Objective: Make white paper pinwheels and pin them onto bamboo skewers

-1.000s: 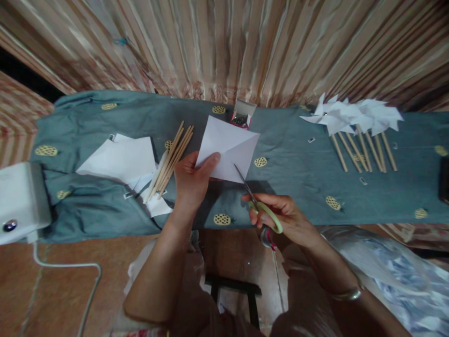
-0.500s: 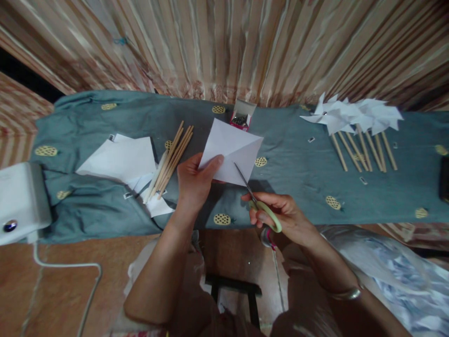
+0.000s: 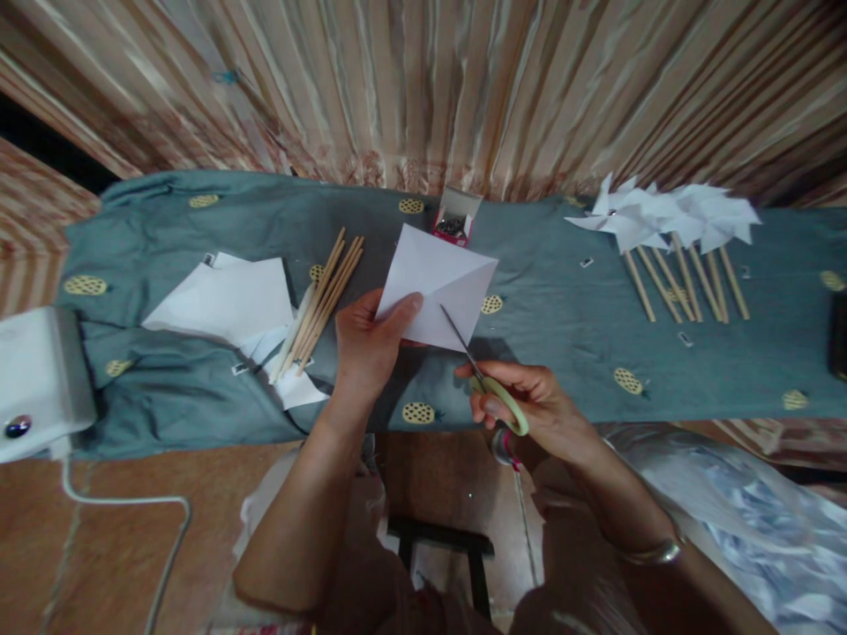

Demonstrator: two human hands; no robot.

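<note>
My left hand [image 3: 371,339] pinches the left corner of a white square of paper [image 3: 450,265], thumb on top and fingers underneath. Creases run across the sheet toward its middle. In my right hand [image 3: 529,401] is a pair of scissors [image 3: 501,401] with pale green handles. Their blades lie at the paper's lower right corner, pointing in toward the centre, and look closed or nearly so. Just behind the paper stands a small open box [image 3: 455,220] of shiny metal bits, too small to name. A bundle of wooden sticks [image 3: 327,304] lies left of my left hand.
White paper sheets [image 3: 231,300] lie on the left of the green cloth [image 3: 556,265]. Paper pinwheels [image 3: 681,216] on sticks are at the far right. A white device [image 3: 40,379] with a cable stands at the left edge. A translucent plastic bag [image 3: 741,511] sits below right.
Almost nothing differs. Both hands, the paper and the scissors keep nearly the same places, with only a very slight shift of the view.
</note>
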